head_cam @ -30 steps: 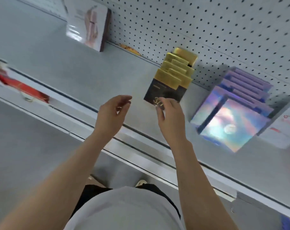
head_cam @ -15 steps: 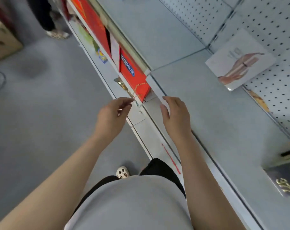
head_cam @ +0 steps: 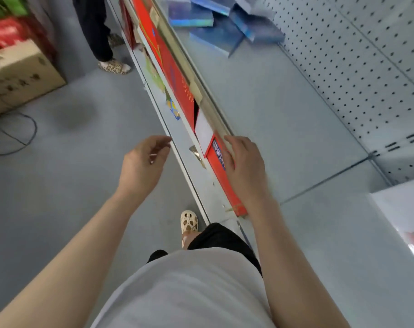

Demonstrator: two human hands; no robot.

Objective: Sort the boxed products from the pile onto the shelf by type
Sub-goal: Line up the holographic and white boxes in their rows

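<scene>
Both hands, left hand (head_cam: 143,159) and right hand (head_cam: 245,165), are loose and empty; the person should probably grasp one box from the blue box pile (head_cam: 222,22) at upper centre.

Grey floor (head_cam: 47,185), white pegboard wall (head_cam: 367,67)

Bright even light, soft shadows, motion blur, wide-angle edge distortion

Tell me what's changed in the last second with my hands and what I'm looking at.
The view swung left, from the sorted gold and purple boxes to the pile of blue boxes. The right hand let go of the black-and-gold box and now hangs over the shelf edge. The left hand stayed empty.
</scene>
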